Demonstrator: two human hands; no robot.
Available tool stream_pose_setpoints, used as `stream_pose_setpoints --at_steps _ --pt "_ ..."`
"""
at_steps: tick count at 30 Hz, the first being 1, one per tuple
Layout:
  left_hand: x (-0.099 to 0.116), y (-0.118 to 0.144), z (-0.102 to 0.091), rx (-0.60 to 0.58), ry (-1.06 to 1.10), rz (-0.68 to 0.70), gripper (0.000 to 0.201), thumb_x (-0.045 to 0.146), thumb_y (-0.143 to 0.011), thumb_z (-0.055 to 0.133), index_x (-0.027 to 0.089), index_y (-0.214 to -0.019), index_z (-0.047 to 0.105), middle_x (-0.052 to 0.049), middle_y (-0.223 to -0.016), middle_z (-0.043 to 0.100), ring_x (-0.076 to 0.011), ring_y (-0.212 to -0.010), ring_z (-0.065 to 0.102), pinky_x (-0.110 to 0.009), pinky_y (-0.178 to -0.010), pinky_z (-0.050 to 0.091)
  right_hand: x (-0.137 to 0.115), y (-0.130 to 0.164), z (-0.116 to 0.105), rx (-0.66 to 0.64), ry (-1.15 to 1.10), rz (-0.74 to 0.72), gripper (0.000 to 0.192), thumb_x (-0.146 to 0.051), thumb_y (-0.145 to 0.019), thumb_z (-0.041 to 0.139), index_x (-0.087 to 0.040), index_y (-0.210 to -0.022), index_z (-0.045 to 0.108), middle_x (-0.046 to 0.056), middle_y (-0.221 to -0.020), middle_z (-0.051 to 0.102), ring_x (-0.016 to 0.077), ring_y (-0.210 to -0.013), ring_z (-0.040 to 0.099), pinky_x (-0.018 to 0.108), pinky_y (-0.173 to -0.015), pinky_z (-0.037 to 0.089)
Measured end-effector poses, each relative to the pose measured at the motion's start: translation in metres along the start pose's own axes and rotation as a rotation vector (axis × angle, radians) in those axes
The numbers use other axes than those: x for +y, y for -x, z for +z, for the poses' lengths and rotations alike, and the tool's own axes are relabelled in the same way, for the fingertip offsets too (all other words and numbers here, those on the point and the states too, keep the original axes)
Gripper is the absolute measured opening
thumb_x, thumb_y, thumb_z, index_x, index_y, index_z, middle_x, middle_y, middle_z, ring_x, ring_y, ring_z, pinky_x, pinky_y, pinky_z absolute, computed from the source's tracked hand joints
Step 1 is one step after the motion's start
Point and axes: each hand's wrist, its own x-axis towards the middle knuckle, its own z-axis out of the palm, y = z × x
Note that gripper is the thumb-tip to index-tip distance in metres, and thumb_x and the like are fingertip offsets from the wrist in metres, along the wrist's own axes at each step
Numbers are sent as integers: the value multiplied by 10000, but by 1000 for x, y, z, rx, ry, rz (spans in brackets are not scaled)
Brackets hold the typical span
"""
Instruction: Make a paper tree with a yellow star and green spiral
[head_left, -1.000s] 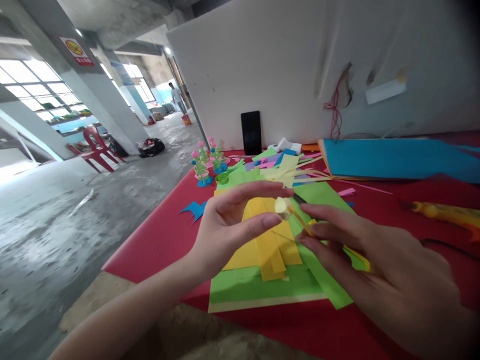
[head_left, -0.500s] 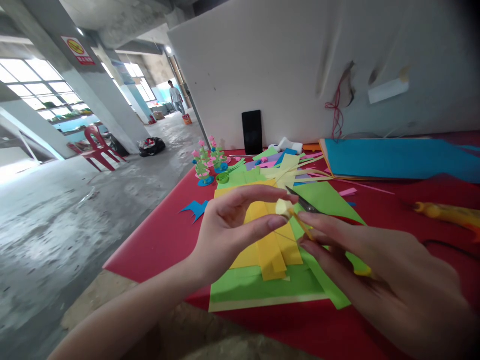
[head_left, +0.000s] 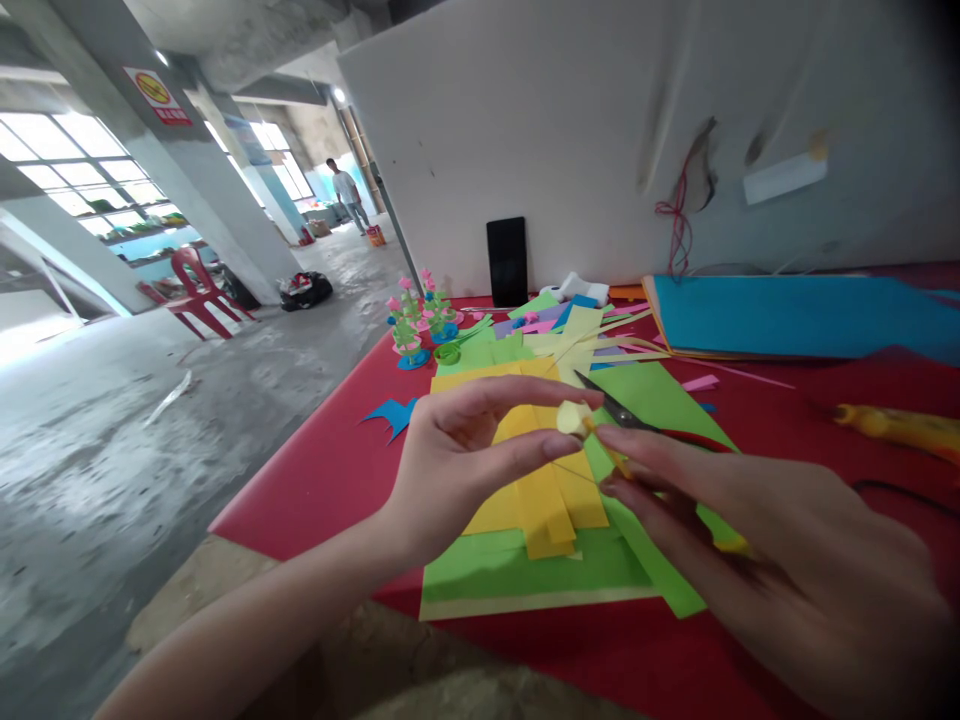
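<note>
The left hand [head_left: 457, 450] pinched a small pale-yellow paper coil [head_left: 571, 417] between thumb and forefinger above the yellow strips [head_left: 551, 495], while the right hand [head_left: 757, 560] gripped its trailing strip [head_left: 609, 452] taut (apparently to keep the winding tight).

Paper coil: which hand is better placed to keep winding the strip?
Right. The right hand pinches the yellow strip feeding the paper coil; the left hand only pinches the coil.
</note>
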Motion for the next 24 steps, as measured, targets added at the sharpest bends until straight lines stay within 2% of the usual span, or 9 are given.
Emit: stream_pose_setpoints --at_steps 3,6,12,24 --pt "0 1 0 8 -17 -5 246 77 -724 631 255 -888 676 53 -905 701 -120 -892 631 -218 -795 520 -2 1 -2 -7 5 1 294 -281 -871 439 -325 -1153 508 -87 -758 688 117 -522 593 197 -501 485" --pt "0 1 1 13 -4 -18 253 74 -730 624 265 -886 677 54 -904 702 -124 -891 633 -226 -792 523 -2 0 -4 -57 -27 -44 306 -235 -862 452 -283 -1162 497 -79 -723 683 112 -536 594 195 -493 470" --pt "1 0 2 38 -40 -19 230 116 -714 648 285 -867 683 45 -889 706 -156 -877 644 -278 -789 537 -1 -4 -2 -40 -48 -63 292 -220 -861 458 -261 -1147 499 -80 -673 672 99 -508 574 179 -500 457" --pt "1 0 3 37 -42 -7 234 108 -717 645 278 -873 685 53 -882 707 -140 -872 646 -250 -784 540 -2 -4 -1 -32 -39 -42 291 -233 -862 467 -285 -1146 491 -87 -637 659 100 -511 565 198 -484 430"
